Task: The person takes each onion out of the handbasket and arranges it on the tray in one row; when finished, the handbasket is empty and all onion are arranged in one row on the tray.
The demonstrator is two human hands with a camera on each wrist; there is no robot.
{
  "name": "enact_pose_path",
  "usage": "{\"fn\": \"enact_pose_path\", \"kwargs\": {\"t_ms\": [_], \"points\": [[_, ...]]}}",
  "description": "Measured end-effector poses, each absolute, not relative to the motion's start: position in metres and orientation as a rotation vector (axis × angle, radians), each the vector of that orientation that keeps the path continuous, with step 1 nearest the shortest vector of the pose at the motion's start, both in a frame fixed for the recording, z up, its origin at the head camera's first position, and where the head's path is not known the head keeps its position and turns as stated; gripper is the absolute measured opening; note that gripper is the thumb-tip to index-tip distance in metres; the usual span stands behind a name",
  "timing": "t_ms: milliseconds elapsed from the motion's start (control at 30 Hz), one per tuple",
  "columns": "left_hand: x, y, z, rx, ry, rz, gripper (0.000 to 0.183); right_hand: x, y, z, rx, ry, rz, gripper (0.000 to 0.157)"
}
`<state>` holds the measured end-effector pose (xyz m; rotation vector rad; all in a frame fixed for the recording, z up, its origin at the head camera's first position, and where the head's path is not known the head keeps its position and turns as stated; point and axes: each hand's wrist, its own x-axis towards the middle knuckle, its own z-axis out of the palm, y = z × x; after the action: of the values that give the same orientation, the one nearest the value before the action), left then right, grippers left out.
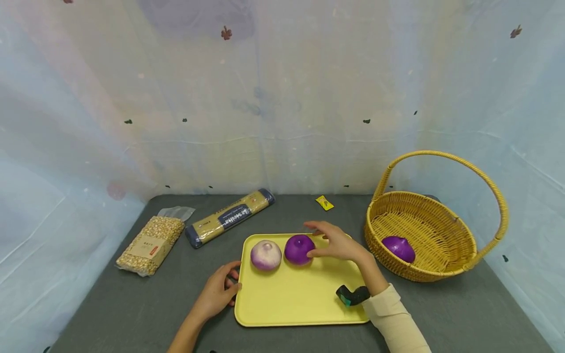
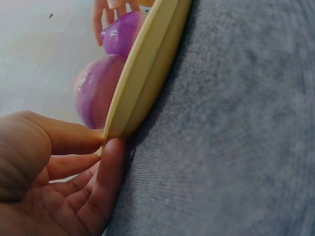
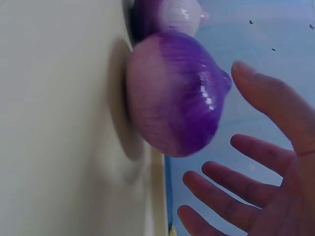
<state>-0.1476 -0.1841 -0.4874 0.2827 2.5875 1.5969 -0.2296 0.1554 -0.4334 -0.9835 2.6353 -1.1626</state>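
My left hand (image 1: 218, 291) pinches the left rim of a yellow tray (image 1: 300, 306) between thumb and fingers, as the left wrist view shows. Two onions sit side by side near the tray's far edge: a whitish one with purple sides (image 1: 266, 255) and a deep purple one (image 1: 299, 250). Just right of the purple onion, my right hand (image 1: 337, 242) reaches over the tray with fingers spread. In the right wrist view its thumb (image 3: 268, 93) is near the onion's tip, with a small gap between them, and nothing is held.
A wicker basket (image 1: 421, 269) with a tall handle stands at the right, holding another purple onion (image 1: 399, 249). Behind the tray lie a pasta packet (image 1: 230, 217) and a small yellow sachet (image 1: 324, 203). A bag of pale kernels (image 1: 152, 243) lies left. A black curved object (image 1: 353, 295) appears beside the right sleeve.
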Motion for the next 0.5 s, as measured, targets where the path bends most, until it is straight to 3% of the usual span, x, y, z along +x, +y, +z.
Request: {"fn": "enact_pose_path", "kwargs": {"t_ms": [500], "points": [[-0.149, -0.185, -0.488, 0.235, 2.602, 1.547, 0.049, -0.233, 0.166, -0.417, -0.919, 2.688, -1.173, 0.070]]}}
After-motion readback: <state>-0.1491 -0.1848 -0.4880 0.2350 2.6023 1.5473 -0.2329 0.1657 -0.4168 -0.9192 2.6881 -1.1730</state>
